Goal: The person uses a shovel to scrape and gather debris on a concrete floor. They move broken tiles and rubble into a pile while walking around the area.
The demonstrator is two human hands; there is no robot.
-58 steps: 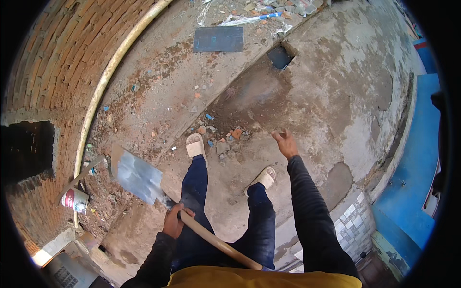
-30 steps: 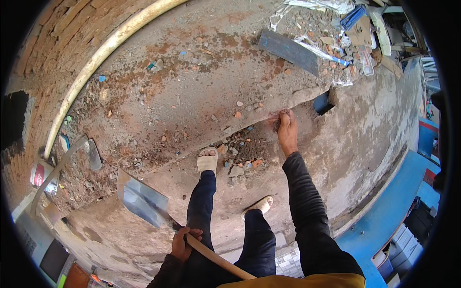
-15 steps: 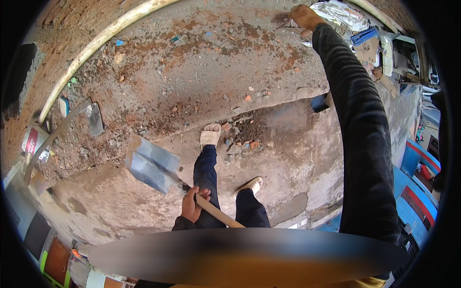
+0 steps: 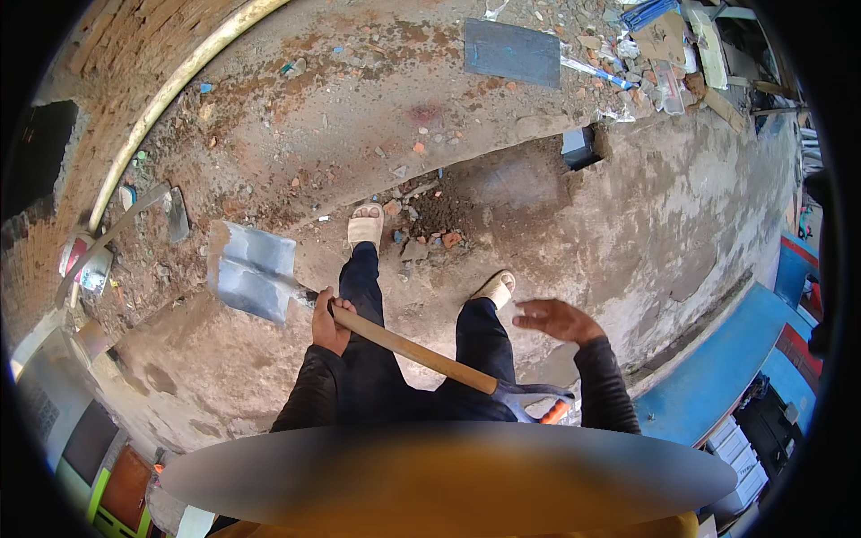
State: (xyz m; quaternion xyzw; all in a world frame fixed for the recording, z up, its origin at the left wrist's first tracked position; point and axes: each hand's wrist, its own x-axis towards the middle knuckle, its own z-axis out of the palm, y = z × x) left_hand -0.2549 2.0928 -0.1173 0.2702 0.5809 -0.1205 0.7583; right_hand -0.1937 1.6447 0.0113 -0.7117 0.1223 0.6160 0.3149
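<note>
A shovel slants across in front of my legs, its square metal blade to the left and its orange-gripped handle to the right. Low on its wooden shaft, close to the blade, my left hand is wrapped round it. My right hand hangs in the air a little above the handle end, fingers stretched out to the left and apart from the shovel. It holds nothing.
Rubble and loose soil lie by my left foot. A dark flat sheet lies at the far side, near scattered debris. A square hole opens at the right. A hoe and a bucket are at the left.
My right hand has come back from the debris at the far right to near the shovel's handle. The shovel has shifted left and its handle end now shows. The dark sheet is now visible.
</note>
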